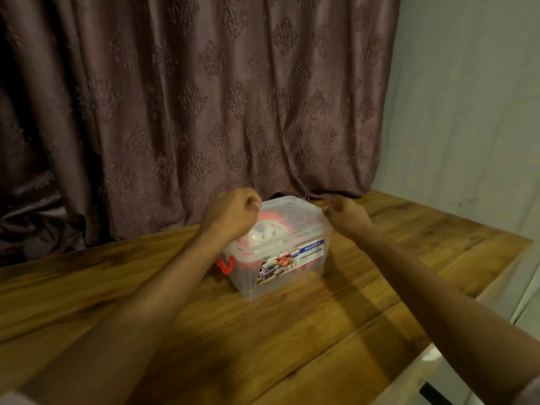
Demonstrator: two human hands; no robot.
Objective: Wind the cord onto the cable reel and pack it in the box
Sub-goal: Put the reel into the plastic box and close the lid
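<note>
Orange-corded white cable reel lies packed inside the clear plastic lidded box, table centre. Left hand grip curled at lid's 9 o'clock; right hand grip curled at 3 o'clock. Judged: only lid latching remains.

We are in a home, by the look of it a living room or bedroom corner.

Beyond our left hand hangs a heavy mauve curtain embossed with a damask pattern, falling to the back edge of the wood-grain bench. Past our right hand rises a plain pale painted wall. Between the hands sits a household plastic storage box.
</note>
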